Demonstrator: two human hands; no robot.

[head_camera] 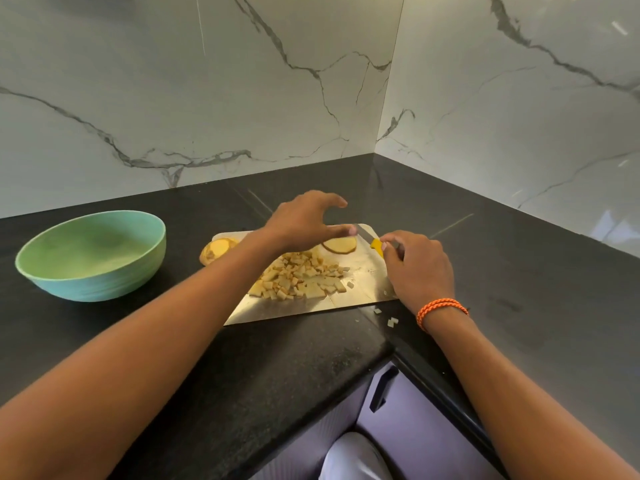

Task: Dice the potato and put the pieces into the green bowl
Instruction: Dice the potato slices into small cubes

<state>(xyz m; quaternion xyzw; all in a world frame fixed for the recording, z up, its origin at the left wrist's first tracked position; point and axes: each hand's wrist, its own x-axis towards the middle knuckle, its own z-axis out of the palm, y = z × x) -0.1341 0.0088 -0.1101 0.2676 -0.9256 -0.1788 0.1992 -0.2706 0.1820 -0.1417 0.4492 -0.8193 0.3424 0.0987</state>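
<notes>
A glossy white marble wall (242,81) with grey veins wraps the corner behind a speckled black stone tabletop (207,358). At nine o'clock on it stands the round green bowl (90,255), matte, faintly ribbed outside, nothing visible inside. At the centre lies a thin rectangular cutting board (311,308) with a pale, shiny surface and rounded far corners. The left hand (304,220) hovers over the board's far edge, fingers spread and gently curved, holding nothing. The right hand (417,268), at three o'clock, curls round the yellow handle of a small knife (376,247) whose grey blade points toward eleven o'clock. A heap of blocky, pale yellow diced potato pieces (299,277) sits mid-board. At the board's twelve o'clock lies a flat oval potato slice (340,244) with a brown skin rim; an uncut potato chunk (215,250) rests at its ten o'clock corner. A few stray potato bits (392,321) lie off the board at five o'clock.
</notes>
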